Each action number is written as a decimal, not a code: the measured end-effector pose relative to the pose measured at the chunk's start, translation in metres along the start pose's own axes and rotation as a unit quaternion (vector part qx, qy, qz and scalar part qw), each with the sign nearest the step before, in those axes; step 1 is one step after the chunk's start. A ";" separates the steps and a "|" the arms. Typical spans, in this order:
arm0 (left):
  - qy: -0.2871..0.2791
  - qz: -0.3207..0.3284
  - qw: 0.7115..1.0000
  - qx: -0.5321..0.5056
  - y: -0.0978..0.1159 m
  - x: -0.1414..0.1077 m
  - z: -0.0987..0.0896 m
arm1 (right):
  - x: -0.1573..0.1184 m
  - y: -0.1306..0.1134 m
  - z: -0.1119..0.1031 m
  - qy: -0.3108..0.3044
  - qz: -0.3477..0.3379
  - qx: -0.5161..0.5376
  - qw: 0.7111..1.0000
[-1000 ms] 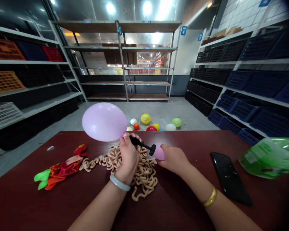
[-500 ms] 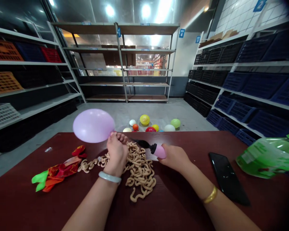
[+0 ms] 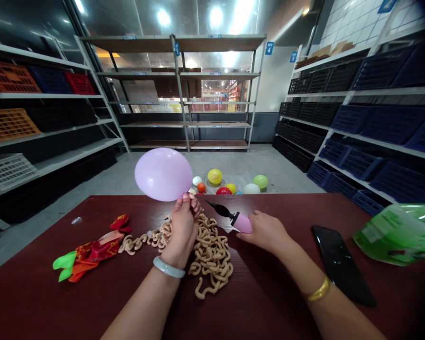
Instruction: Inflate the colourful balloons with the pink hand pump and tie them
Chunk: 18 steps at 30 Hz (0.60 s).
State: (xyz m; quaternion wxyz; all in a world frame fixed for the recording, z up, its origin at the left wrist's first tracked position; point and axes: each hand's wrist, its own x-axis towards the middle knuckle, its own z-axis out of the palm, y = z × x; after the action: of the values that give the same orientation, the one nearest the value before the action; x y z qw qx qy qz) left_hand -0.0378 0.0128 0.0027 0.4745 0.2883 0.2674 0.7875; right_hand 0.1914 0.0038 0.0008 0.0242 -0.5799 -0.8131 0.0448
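Note:
A blown-up lilac balloon [image 3: 163,174] hangs in the air above the table's far edge, its neck pinched in the fingers of my left hand [image 3: 184,212]. My right hand [image 3: 267,230] is wrapped round the pink body of a balloon pump [image 3: 241,223], whose black nozzle points up and left, apart from the balloon. Under and beside my left hand lies a heap of tan, curly snack-like pieces [image 3: 212,259], trailing off to the left. At the end of that trail are several flat, uninflated balloons [image 3: 95,250] in red, orange and green.
To the right, a black phone [image 3: 342,264] lies on the dark red table [image 3: 269,302], near a green plastic pouch [image 3: 400,233]. Several inflated balloons [image 3: 215,177] rest on the floor beyond the table. Shelves with crates [image 3: 393,125] stand along both sides.
The lilac balloon and my left hand have shifted right and slightly up. The pump's nozzle, blurred before, now tilts more upward. The whole view has slid a little.

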 end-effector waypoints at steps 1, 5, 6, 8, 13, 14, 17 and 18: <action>-0.007 0.002 1.000 0.013 0.000 -0.001 0.001 | -0.001 -0.001 0.001 -0.003 0.006 -0.007 1.000; -0.033 0.019 0.997 0.072 -0.002 -0.005 0.002 | -0.006 -0.008 0.000 0.003 0.018 -0.014 1.000; -0.039 0.024 0.995 0.088 -0.003 -0.006 0.002 | -0.008 -0.010 -0.001 0.004 0.019 -0.014 1.000; -0.050 0.028 0.991 0.117 -0.005 -0.006 0.000 | -0.010 -0.011 -0.002 0.002 0.022 -0.014 1.000; -0.085 -0.025 0.980 0.180 -0.010 -0.011 0.000 | -0.007 -0.007 -0.002 0.064 -0.011 0.073 0.995; -0.094 -0.038 0.976 0.194 -0.011 -0.013 0.002 | -0.004 -0.007 -0.002 0.099 -0.031 0.130 0.986; -0.136 -0.079 0.961 0.226 -0.014 -0.026 0.010 | 0.004 -0.013 -0.001 0.161 -0.094 0.382 0.905; -0.156 -0.097 0.955 0.231 -0.016 -0.032 0.012 | 0.007 -0.017 -0.001 0.143 -0.112 0.474 0.862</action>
State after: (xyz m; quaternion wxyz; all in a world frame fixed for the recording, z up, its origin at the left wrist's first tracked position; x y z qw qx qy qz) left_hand -0.0076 -0.0075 -0.0060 0.5049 0.4821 0.3916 0.5994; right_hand 0.1737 0.0048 0.0033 0.4168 -0.4040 -0.7408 0.3379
